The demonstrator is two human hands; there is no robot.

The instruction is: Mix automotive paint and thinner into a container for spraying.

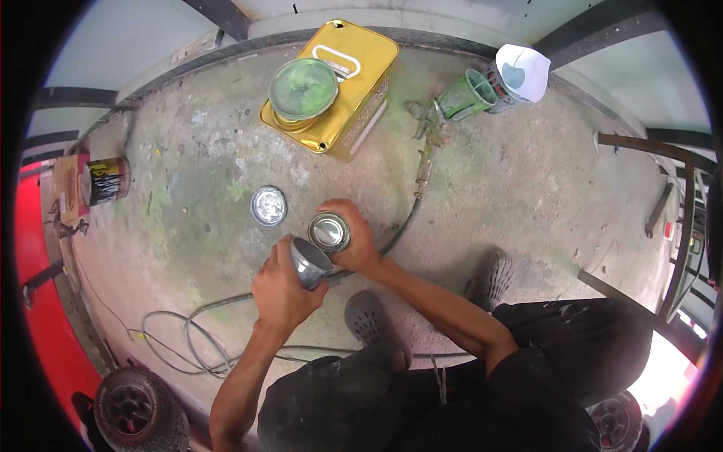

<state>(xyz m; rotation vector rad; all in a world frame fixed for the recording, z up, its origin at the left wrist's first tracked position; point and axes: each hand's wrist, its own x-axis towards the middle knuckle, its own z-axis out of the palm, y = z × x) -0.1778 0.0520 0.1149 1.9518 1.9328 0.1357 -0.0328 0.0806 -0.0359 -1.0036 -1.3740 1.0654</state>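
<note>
My left hand (280,285) is wrapped round a grey metal cup (310,264), its mouth tilted toward a small round tin can (329,232). My right hand (354,235) grips that can from its right side, low over the floor. The can's top is shiny silver; I cannot make out what is inside it. The cup's rim is very near the can, and whether they touch is unclear. Left of the can, a round silver lid (269,206) with pale smears lies on the concrete.
A gold rectangular tin (369,56) with a green-stained round lid (303,89) stands ahead. Right of it are a spray gun (429,124), a green-stained cup (467,96) and a paper-topped container (520,75). A hose (188,324) loops across the floor; a paint can (109,181) is far left.
</note>
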